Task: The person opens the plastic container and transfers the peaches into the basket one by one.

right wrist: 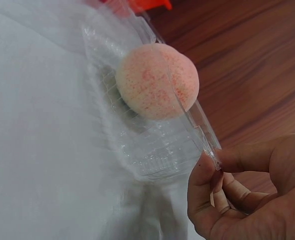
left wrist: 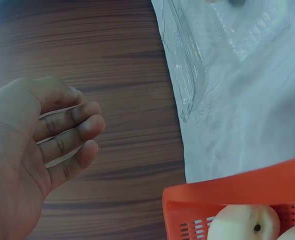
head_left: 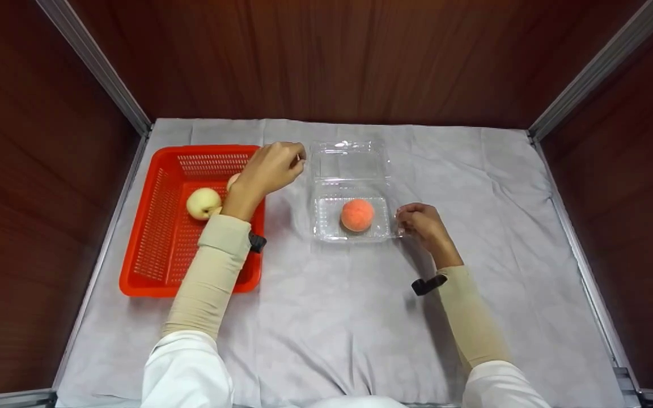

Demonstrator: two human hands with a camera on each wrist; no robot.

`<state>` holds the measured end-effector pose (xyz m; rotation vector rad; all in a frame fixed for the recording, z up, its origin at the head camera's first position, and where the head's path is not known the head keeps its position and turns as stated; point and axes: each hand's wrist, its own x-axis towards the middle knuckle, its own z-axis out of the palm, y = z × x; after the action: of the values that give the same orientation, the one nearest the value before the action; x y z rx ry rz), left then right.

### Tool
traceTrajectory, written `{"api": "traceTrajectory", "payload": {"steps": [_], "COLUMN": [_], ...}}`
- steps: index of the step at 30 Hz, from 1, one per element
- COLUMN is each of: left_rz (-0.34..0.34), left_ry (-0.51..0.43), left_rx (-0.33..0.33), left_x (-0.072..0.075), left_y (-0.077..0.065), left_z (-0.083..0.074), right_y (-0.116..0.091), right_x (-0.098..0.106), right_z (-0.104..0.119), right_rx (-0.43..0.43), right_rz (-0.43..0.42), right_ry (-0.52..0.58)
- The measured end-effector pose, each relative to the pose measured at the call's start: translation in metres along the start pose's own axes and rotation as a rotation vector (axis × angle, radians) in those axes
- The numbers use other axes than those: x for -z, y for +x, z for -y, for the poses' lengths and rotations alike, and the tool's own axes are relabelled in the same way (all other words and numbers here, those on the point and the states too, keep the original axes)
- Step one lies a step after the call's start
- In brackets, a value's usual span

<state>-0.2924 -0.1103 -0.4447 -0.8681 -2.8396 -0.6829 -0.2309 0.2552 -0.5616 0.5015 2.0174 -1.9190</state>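
Observation:
A clear plastic clamshell box [head_left: 322, 226] lies unfolded on the cloth, its lid [head_left: 349, 161] laid back toward the rear wall. One peach [head_left: 357, 215] sits in the base, pinkish in the right wrist view. My right hand [head_left: 424, 225] pinches the box's right edge between thumb and index finger, as the right wrist view shows close up. Raised over the basket's far right corner, my left hand [head_left: 276, 164] has loosely bent fingers and holds nothing. Pale peaches [head_left: 203, 204] lie in the red basket [head_left: 190, 289], partly hidden by my left wrist.
Grey-white cloth [head_left: 326, 317] covers the table, with some creases. Brown wood-grain panels [head_left: 326, 62] enclose the back and both sides, with metal rails along their edges. The basket stands left of the box, a strip of cloth between them.

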Motion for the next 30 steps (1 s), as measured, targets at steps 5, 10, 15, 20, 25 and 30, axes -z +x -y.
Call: {"api": "traceTrajectory", "payload": {"steps": [5, 10, 15, 20, 25, 30], "left_rz": [-0.002, 0.009, 0.014, 0.02, 0.024, 0.028], "left_ry": [-0.008, -0.009, -0.003, -0.011, -0.023, -0.024], "left_rx": [-0.001, 0.007, 0.004, 0.013, 0.018, 0.011], "left_x": [-0.002, -0.002, -0.003, -0.004, -0.006, -0.008], "left_y": [0.001, 0.003, 0.006, 0.008, 0.01, 0.012], "left_z": [-0.003, -0.005, -0.008, -0.012, -0.015, -0.017], "right_y": [-0.001, -0.001, 0.001, 0.0, -0.001, -0.001], "right_x": [0.0, -0.001, 0.0, 0.001, 0.001, 0.001], "right_z": [0.001, 0.001, 0.0, 0.0, 0.0, 0.0], "right_rx": [-0.004, 0.002, 0.012, 0.008, 0.001, 0.002], "right_rz": [0.009, 0.005, -0.006, 0.001, 0.005, 0.002], "right_ry": [0.003, -0.01, -0.001, -0.011, -0.022, -0.007]}}
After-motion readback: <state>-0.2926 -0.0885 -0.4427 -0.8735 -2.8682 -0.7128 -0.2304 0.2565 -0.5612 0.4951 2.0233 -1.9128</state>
